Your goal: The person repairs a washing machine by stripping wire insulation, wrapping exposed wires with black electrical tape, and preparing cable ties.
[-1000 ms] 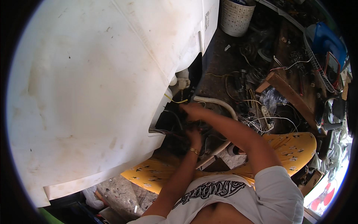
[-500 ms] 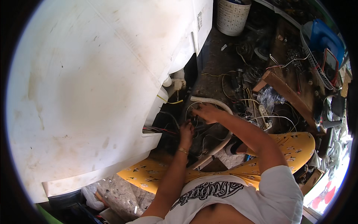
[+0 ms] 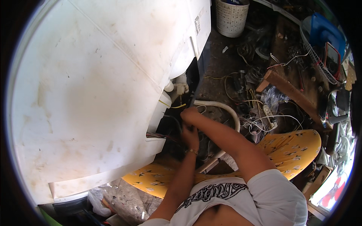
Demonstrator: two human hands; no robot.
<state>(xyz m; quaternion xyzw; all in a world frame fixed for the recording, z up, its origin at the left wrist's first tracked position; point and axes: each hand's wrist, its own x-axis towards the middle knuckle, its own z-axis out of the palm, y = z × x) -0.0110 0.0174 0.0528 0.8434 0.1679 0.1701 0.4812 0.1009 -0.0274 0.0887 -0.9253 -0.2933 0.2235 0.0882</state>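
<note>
A big white appliance casing (image 3: 94, 86), stained and tipped over, fills the left of the view. Both my hands reach into its dark open underside. My left hand (image 3: 191, 137), with a bracelet at the wrist, is in among dark wires and parts; its fingers are hidden. My right hand (image 3: 189, 115) is just above it, curled near a yellow wire (image 3: 177, 106) and a white fitting (image 3: 181, 88). Whether either hand grips something is hidden. A white corrugated hose (image 3: 222, 107) curves behind my right forearm.
My knees in yellow patterned cloth (image 3: 298, 141) frame the spot. A tangle of cables and a power strip (image 3: 267, 111) lies to the right, with a wooden plank (image 3: 286, 84), a wire basket (image 3: 320, 56) and a white perforated bin (image 3: 232, 17) beyond.
The view has shifted slightly; the casing sits a bit higher and farther left. Both hands stay in the opening, my right hand moved a little left, closer to the casing.
</note>
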